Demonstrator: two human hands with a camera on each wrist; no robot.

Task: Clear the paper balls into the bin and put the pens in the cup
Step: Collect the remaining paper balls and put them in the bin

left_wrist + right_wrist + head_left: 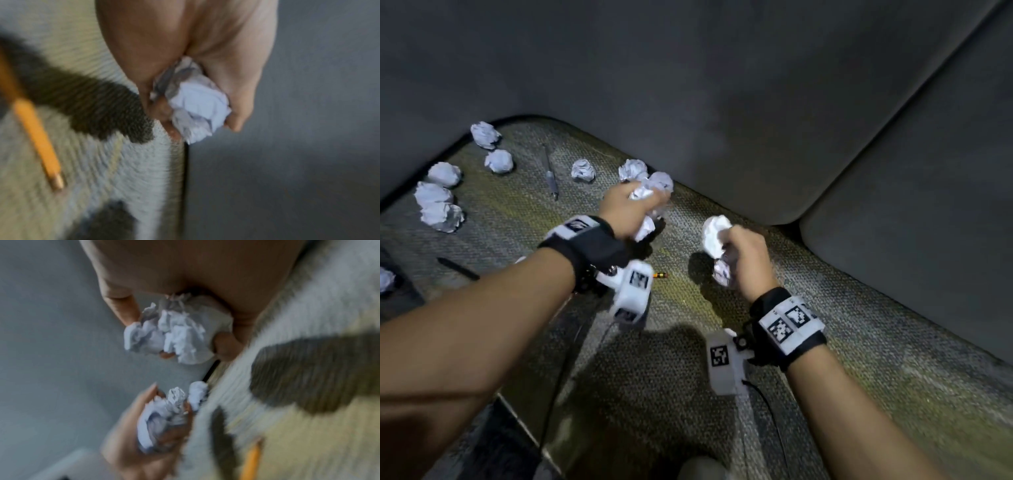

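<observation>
Your left hand (627, 213) and right hand (745, 260) each grip crumpled paper balls (717, 238) above the rug (825, 325). Eight loose balls (442, 216), a grey pen (550, 178), a black pen (458, 268) and a pencil (39, 139) lie there.

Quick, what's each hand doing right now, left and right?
Left hand: closed around crumpled paper balls.
Right hand: closed around more paper balls.

Paper balls (498, 161): crumpled white paper, matt, sharply creased. Rug (688, 359): coarse woven cloth, rough, grey-olive. Sofa (722, 85) beside rug: smooth matt grey fabric. Pencil (39, 139) on rug: orange, painted-looking, with a metallic-looking end.
</observation>
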